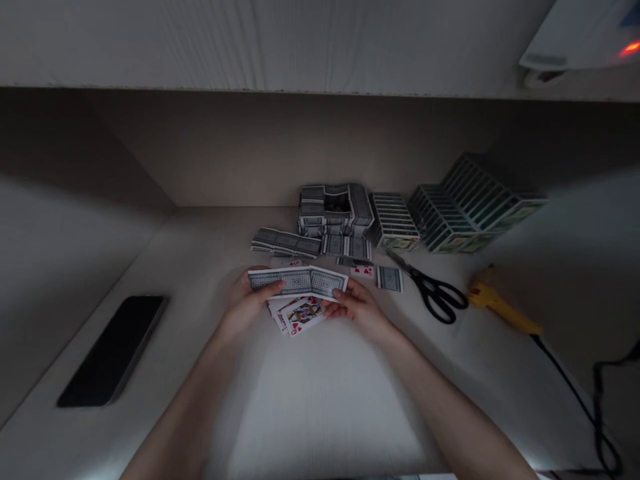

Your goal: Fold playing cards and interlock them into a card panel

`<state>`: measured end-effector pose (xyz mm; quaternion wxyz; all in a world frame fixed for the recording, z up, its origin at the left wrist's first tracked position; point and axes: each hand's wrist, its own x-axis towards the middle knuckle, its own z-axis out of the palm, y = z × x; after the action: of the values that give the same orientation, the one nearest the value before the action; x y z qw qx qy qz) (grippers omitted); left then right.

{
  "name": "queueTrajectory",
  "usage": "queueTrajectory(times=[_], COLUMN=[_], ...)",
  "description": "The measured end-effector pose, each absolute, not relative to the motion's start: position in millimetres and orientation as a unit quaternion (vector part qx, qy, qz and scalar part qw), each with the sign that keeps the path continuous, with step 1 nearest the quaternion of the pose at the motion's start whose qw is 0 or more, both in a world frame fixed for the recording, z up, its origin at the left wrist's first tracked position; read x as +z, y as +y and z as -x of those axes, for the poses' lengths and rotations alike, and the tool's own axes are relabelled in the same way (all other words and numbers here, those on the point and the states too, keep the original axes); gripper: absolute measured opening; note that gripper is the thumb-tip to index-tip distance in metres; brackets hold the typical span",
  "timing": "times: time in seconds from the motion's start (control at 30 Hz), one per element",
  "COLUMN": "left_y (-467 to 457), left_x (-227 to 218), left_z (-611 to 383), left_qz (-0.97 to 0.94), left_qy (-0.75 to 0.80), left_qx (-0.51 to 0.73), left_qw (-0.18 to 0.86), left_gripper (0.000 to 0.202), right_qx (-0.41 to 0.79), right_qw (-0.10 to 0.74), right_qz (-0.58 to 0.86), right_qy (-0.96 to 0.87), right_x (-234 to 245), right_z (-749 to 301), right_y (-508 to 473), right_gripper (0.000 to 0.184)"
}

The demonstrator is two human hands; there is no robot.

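Observation:
A patterned playing card strip [293,283], back side up and with a crease right of its middle, is held level above the desk. My left hand [244,297] is closed on its left end, thumb on top. At the right end, the thumb and fingers of my right hand [361,308] pinch it. Whether it is one folded card or joined cards, I cannot tell. Just below lie face-up playing cards [303,315], a queen of hearts on top, partly hidden by the strip. A card piece showing red hearts [362,271] and a face-down card piece [390,279] lie beyond my right hand.
Behind stand a card structure with a square opening [363,207], a stack of card strips [285,243] and slatted structures [395,220]. Scissors [434,288] and a corded yellow glue gun [503,308] lie right, a black phone [113,350] left. A shelf [300,47] overhangs the back.

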<state>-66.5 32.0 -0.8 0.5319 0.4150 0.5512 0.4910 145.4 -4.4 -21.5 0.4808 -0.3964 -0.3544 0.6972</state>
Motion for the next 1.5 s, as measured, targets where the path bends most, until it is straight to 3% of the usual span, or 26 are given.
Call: queueTrajectory(times=[0.63, 1.5], left_y=[31.2, 19.1], left_x=[2.9, 4.9], left_z=[66.3, 52.6], left_qz=[-0.434, -0.395], left_qy=[0.577, 0.537], left_qx=[0.472, 0.454], left_qw=[0.506, 0.591], left_gripper=[0.04, 0.041], right_qx=[0.68, 0.658], right_qw=[0.43, 0.41], right_qz=[0.431, 0.469], right_qy=[-0.409, -0.424], right_x=[-23.8, -20.6], right_z=[-154.8, -164.2], right_y=[-4.3, -6.2], right_gripper=[0.032, 0.025])
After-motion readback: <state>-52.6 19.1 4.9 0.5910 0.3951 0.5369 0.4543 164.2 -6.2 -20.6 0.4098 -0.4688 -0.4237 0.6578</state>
